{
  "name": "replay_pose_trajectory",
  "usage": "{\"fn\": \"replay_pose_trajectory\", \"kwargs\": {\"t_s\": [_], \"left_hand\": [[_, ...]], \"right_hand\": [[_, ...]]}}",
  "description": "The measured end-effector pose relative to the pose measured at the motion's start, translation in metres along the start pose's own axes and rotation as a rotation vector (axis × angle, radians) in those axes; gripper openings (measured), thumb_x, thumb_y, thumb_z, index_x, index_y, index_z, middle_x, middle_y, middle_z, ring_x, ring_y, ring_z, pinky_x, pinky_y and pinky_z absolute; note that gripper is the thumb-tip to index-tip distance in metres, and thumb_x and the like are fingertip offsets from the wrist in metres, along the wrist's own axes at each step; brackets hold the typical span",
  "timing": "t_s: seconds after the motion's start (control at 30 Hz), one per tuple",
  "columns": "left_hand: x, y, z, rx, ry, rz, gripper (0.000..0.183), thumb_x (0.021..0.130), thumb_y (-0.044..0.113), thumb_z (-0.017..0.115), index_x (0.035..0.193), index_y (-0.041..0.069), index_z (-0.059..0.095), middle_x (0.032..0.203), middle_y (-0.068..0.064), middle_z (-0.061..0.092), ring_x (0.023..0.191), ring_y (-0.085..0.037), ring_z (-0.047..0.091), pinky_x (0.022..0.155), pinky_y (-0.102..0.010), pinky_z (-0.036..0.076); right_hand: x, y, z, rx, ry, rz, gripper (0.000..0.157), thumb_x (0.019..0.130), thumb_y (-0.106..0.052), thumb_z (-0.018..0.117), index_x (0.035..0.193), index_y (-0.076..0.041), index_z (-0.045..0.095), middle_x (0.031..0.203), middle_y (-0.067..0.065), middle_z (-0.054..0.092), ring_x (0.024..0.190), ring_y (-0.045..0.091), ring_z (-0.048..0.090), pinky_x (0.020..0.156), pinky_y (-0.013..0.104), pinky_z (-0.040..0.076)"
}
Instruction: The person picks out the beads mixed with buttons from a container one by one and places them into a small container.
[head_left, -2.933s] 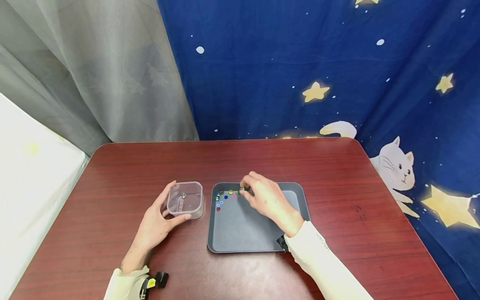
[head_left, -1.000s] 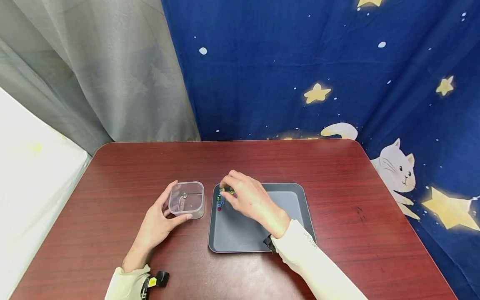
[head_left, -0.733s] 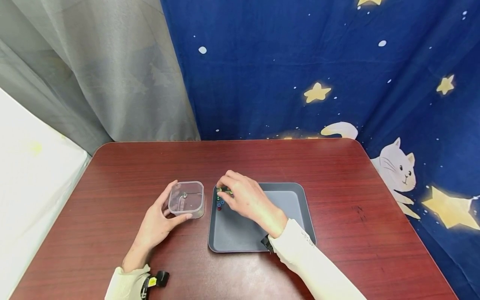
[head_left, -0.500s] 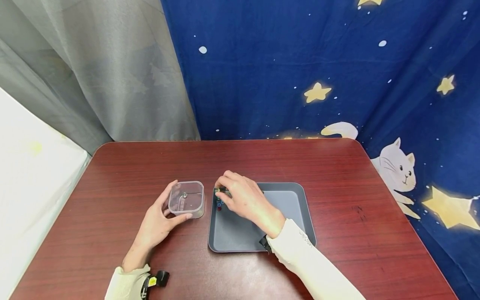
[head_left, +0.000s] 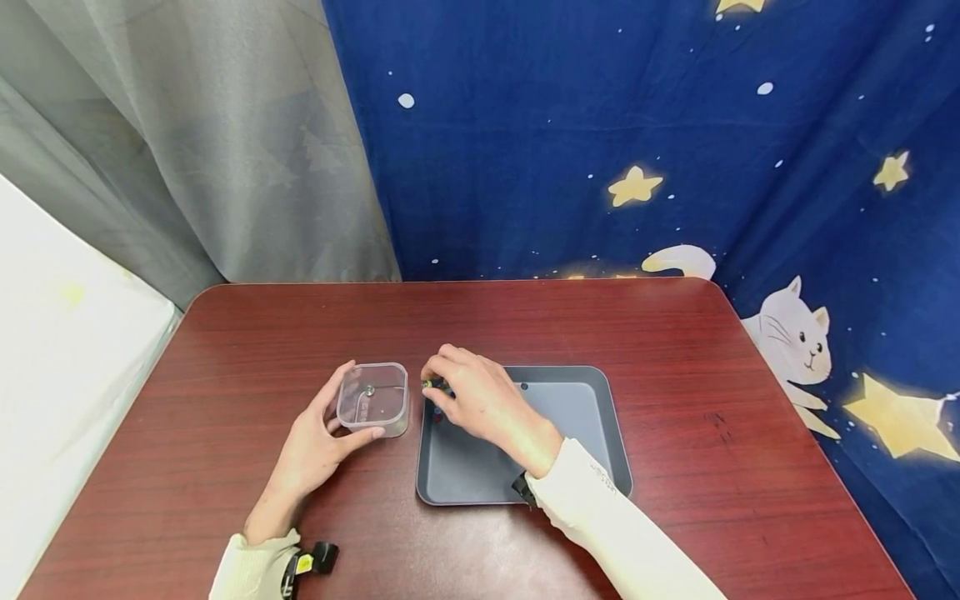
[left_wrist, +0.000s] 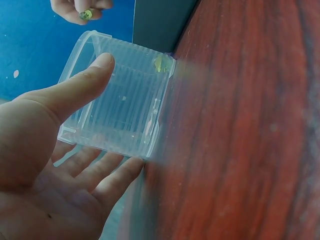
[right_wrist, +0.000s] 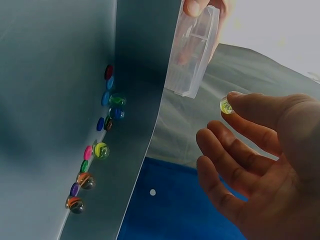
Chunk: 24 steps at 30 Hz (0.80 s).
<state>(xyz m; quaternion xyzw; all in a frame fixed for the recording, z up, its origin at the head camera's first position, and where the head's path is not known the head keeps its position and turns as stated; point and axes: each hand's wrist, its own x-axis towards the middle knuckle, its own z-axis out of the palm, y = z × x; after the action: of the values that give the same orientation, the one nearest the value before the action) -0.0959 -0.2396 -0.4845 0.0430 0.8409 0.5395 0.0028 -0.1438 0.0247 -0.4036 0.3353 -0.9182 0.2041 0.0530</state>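
My right hand (head_left: 483, 400) pinches a clear marble (right_wrist: 226, 105) with a yellow-green swirl between thumb and forefinger. It is raised over the left back corner of the grey tray (head_left: 517, 475); the other fingers are loosely bent. Left of the tray, my left hand (head_left: 309, 447) holds a clear plastic box (head_left: 392, 428) by its sides, thumb at the front and fingers round the back. One marble (head_left: 370, 390) lies inside the box. Along the tray's edge in the right wrist view are several marbles (right_wrist: 101, 150) and flat coloured discs, perhaps buttons (right_wrist: 109, 72).
Both box and tray stand on a reddish-brown wooden table (head_left: 247, 358). A small dark disc (head_left: 524, 386) lies near the tray's back edge. Behind the table hang a grey curtain (head_left: 225, 142) and a blue star-patterned curtain (head_left: 510, 167).
My right hand has moved left along the tray's back edge, up to its left back corner, with the marble pinched. My left hand and the box stay in place.
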Motion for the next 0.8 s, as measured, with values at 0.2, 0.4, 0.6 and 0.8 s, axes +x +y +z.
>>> {"fn": "replay_pose_trajectory", "kwargs": {"t_s": [0.2, 0.4, 0.6, 0.8], "left_hand": [[0.0001, 0.0010, -0.0008, -0.008, -0.002, -0.002, 0.101, 0.084, 0.019, 0.089, 0.163, 0.039, 0.028, 0.158, -0.012, 0.048, 0.119, -0.028, 0.069, 0.087, -0.011, 0.054], [-0.0008, 0.0010, -0.0006, -0.003, -0.002, -0.005, 0.101, 0.085, 0.020, 0.089, 0.163, 0.040, 0.028, 0.157, -0.013, 0.048, 0.121, -0.027, 0.068, 0.087, -0.010, 0.054], [-0.0004, 0.0001, -0.0002, 0.010, 0.007, 0.009, 0.101, 0.084, 0.020, 0.089, 0.163, 0.038, 0.028, 0.158, -0.013, 0.047, 0.120, -0.020, 0.068, 0.088, -0.009, 0.053], [0.0008, -0.0006, 0.0007, 0.018, 0.008, 0.020, 0.102, 0.084, 0.019, 0.089, 0.163, 0.037, 0.028, 0.158, -0.013, 0.047, 0.119, -0.021, 0.068, 0.088, -0.008, 0.053]], "right_hand": [[0.0016, -0.0020, 0.0028, -0.012, -0.027, 0.008, 0.013, 0.100, -0.031, 0.072, 0.111, -0.024, 0.072, 0.105, -0.009, 0.065, 0.088, 0.008, 0.062, 0.078, 0.028, 0.056], [0.0025, -0.0034, 0.0058, -0.005, -0.039, 0.005, 0.014, 0.101, -0.032, 0.070, 0.112, -0.024, 0.072, 0.108, -0.005, 0.068, 0.087, 0.008, 0.062, 0.078, 0.029, 0.056], [0.0038, -0.0039, 0.0071, -0.005, -0.032, 0.002, 0.015, 0.101, -0.033, 0.070, 0.112, -0.024, 0.073, 0.107, -0.005, 0.067, 0.084, 0.008, 0.061, 0.076, 0.029, 0.056], [0.0052, -0.0061, 0.0085, 0.003, -0.040, -0.010, 0.013, 0.101, -0.032, 0.071, 0.111, -0.025, 0.072, 0.107, -0.005, 0.067, 0.083, 0.008, 0.059, 0.075, 0.028, 0.055]]}}
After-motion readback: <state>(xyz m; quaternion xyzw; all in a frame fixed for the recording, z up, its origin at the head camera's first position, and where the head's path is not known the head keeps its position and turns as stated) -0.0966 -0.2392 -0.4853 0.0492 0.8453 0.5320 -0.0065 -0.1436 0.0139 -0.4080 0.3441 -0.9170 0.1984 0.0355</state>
